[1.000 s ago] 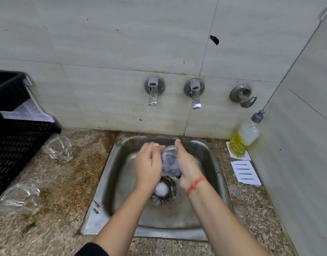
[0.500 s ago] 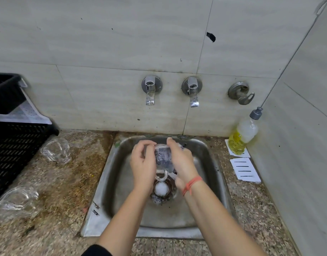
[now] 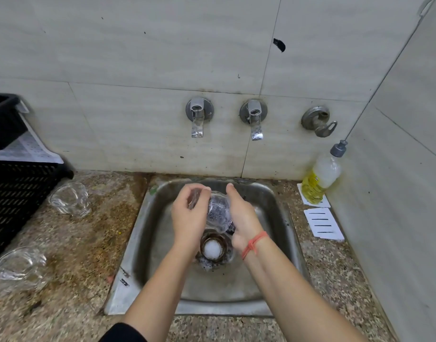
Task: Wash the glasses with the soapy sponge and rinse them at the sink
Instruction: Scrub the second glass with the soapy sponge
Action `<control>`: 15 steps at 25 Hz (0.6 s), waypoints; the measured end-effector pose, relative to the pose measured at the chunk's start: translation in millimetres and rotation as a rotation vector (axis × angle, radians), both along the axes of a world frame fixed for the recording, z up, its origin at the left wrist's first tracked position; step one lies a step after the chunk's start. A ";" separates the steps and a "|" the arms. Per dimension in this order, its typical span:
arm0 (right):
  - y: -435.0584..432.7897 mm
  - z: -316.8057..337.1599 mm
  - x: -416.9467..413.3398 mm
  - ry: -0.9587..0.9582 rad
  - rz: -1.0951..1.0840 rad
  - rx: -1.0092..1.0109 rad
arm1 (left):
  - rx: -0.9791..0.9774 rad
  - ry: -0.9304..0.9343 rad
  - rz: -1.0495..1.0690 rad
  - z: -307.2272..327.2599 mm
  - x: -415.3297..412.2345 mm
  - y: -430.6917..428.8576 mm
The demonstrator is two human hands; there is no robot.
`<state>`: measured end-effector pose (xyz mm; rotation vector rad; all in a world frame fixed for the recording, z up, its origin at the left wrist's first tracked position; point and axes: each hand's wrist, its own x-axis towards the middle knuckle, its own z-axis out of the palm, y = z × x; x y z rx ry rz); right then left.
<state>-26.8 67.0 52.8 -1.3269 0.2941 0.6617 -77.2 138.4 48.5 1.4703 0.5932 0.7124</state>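
A sudsy glass (image 3: 218, 213) is held tilted over the steel sink (image 3: 276, 255). The left hand (image 3: 189, 218) grips its upper end and the right hand (image 3: 241, 215) curls round its side. Rinsing seems still to come, as both taps (image 3: 198, 117) are dry. Another glass (image 3: 69, 201) and a nearer glass (image 3: 19, 265) lie on the speckled stone surface (image 3: 88, 255) beside a black crate (image 3: 12, 188), below grey wall tiles
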 end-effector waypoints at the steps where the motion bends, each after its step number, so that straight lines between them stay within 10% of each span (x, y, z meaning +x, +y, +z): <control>1: -2.1 -1.2 -1.3 -0.220 -0.006 -0.133 | -0.130 0.047 -0.045 5.0 1.4 1.2; 5: -13.8 -28.9 -22.6 -1.431 0.023 -0.574 | -0.910 0.234 -0.097 16.2 7.5 2.7; 11: -5.0 -16.6 8.1 0.018 -0.063 0.037 | 0.254 -0.085 -0.043 -8.9 -3.2 -10.3; 13: -8.2 -18.4 6.4 -0.150 -0.053 -0.076 | 0.025 -0.024 -0.103 -8.4 0.8 -7.6; 15: -13.0 -23.4 -7.1 -0.757 -0.039 -0.377 | -0.673 0.151 -0.217 1.7 5.2 1.6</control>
